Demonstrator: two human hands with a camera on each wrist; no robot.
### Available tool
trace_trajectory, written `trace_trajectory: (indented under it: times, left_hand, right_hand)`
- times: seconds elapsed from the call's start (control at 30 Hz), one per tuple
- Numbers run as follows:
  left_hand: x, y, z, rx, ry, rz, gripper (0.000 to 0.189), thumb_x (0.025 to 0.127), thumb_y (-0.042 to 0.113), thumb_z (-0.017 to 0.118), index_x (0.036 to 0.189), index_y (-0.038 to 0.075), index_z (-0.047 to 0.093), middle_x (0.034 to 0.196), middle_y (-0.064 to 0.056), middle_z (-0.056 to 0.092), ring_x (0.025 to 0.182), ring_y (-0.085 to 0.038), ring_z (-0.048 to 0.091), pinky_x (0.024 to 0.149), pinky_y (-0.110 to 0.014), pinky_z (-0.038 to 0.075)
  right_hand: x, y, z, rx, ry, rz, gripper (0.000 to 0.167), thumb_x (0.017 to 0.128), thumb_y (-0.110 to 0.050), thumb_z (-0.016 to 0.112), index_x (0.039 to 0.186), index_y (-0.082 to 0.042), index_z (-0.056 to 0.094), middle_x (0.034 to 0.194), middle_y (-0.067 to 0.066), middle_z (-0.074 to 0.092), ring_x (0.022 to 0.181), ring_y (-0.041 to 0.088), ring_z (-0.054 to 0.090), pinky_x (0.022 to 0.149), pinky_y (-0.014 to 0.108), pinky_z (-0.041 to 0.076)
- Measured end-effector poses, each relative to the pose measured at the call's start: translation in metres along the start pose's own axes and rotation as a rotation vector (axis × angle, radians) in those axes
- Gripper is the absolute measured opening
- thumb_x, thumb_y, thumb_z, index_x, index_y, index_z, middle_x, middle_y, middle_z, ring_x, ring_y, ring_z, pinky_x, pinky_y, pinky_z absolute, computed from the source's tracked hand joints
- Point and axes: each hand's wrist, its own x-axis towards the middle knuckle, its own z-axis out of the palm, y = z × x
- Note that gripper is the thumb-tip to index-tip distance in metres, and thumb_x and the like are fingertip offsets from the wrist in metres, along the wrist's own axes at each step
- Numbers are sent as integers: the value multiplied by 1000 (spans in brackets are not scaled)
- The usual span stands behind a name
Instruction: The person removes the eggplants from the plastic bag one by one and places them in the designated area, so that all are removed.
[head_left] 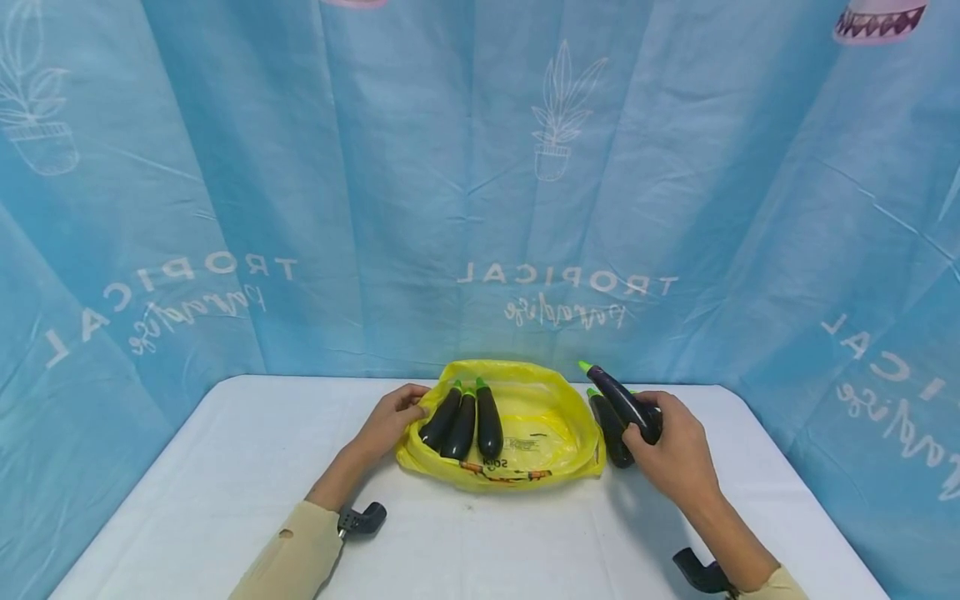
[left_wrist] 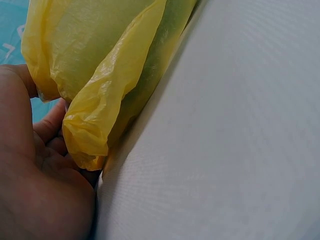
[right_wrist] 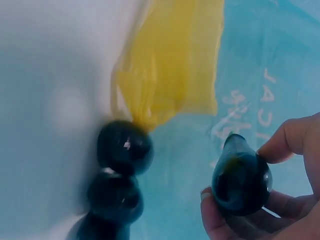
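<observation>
A yellow plastic bag [head_left: 525, 375] lies with its mouth open on the table, and three dark eggplants with green stem ends, one of them a near eggplant [head_left: 490, 423], rest inside its left part. At the bag's left rim my left hand [head_left: 392, 423] holds the plastic; the left wrist view shows the folded yellow film [left_wrist: 100, 110] against the fingers, some fingertips hidden. My right hand [head_left: 675, 450] grips another eggplant [head_left: 618, 396], raised above the table right of the bag. Below it, beside the bag, several eggplants [right_wrist: 125, 147] lie in a row.
A white cloth covers the table [head_left: 480, 550]. Behind it and at both sides hangs a blue printed curtain [head_left: 405, 208]. Dark curved wrist mounts [head_left: 365, 518] show on both forearms.
</observation>
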Motion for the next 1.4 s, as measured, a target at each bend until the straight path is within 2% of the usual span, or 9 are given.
trace_trajectory:
  times: [0.13, 0.3, 0.5, 0.83, 1.4]
  left_hand:
    - [0, 0, 0, -3, 0, -3, 39, 98, 13, 61, 136, 5, 64, 118, -11, 65, 107, -24, 59, 95, -33, 52]
    - [-1, 0, -1, 1, 1, -3, 38, 98, 12, 61, 135, 4, 64, 117, -12, 65, 106, -24, 59, 93, -32, 52]
    - [-1, 0, -2, 12, 3, 1, 38, 99, 13, 60, 135, 4, 64, 118, -12, 66, 106, -24, 60, 93, -32, 52]
    - [-1, 0, -1, -1, -3, 14, 38, 98, 12, 60, 135, 3, 65, 116, -12, 66, 105, -23, 60, 92, -31, 52]
    - [0, -1, 1, 6, 20, -4, 37, 97, 11, 61, 133, 4, 66, 115, -11, 67, 105, -22, 61, 92, -31, 52]
  right_hand:
    - [4, 10, -5, -4, -1, 21, 39, 91, -8, 72, 128, -1, 65, 113, 17, 70, 91, 29, 70, 70, 39, 58]
    - [9, 21, -10, -1, -1, 43, 41, 92, -8, 72, 131, 0, 64, 118, 21, 69, 101, 36, 71, 71, 45, 60]
    - [14, 36, -14, -6, -2, 87, 41, 94, -9, 70, 133, 1, 63, 120, 23, 69, 103, 39, 70, 66, 40, 57]
    - [19, 57, -20, -8, -7, 173, 43, 98, -13, 65, 137, 2, 60, 126, 26, 66, 109, 44, 68, 68, 44, 56]
    - [23, 95, -19, -30, -71, 293, 46, 102, -19, 60, 141, 4, 57, 132, 32, 62, 116, 49, 64, 81, 57, 58]
